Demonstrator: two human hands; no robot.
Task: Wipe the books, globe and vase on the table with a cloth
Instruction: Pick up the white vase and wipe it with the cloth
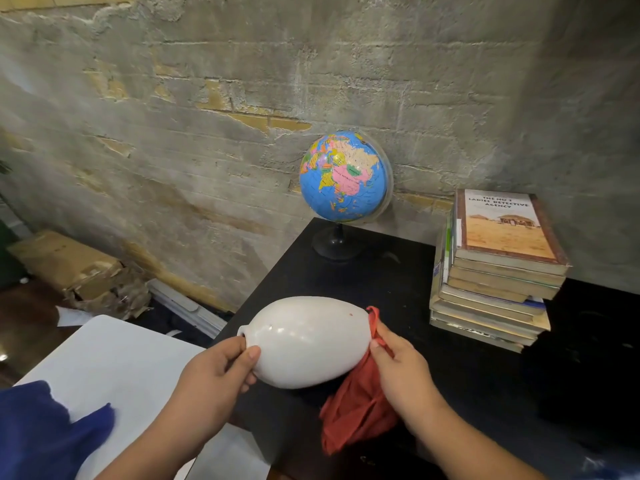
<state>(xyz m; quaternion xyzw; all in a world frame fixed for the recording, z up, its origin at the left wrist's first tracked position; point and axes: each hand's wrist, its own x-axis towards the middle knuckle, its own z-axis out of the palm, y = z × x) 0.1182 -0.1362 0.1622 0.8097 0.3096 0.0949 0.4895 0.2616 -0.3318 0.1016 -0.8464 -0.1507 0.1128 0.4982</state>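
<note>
The left hand [221, 367] grips the white vase [306, 341] by its neck, sideways above the black surface [398, 278]. The right hand [398, 368] presses a red cloth [356, 414] against its base. Globe [344, 178] and books [498, 271] stand behind.

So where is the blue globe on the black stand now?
In the head view, the blue globe stands at the black table's far left corner, near the rough wall, left of the stack of paperback books.
</note>
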